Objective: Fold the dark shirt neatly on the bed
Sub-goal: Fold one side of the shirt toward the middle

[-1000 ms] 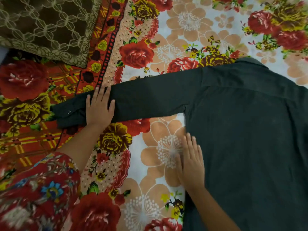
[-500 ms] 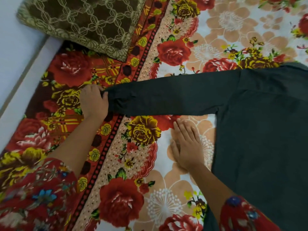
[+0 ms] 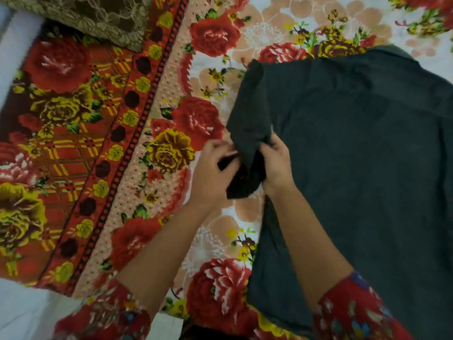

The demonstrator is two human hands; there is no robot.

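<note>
**Both Hands on the Sleeve End**

There was one dark shirt (image 3: pixel 355 168) on the bed, one patterned cushion (image 3: pixel 93 18) at the top left corner, and one flowered bedsheet (image 3: pixel 110 143) spread beneath everything. Two hands were mine, each coming out of a red floral sleeve (image 3: pixel 355 312). I saw no containers, so nothing was held inside anything.

The shirt's body lay flat across the right side of the bed, reaching from the upper edge of the view down toward my right forearm. Its sleeve (image 3: pixel 250 114) was lifted off the sheet and hung down along the left edge of the shirt body, bunched at the lower end.

My left hand (image 3: pixel 210 173) had its grip closed on the cuff end from the left, fingers curled over the dark cloth. My right hand (image 3: pixel 277 165) was clamped on the same bunched end from the right, thumb and fingers pinching the fabric. The two hands sat just beside each other, with the sleeve end between them, slightly above the sheet near the shirt's left edge.
</note>
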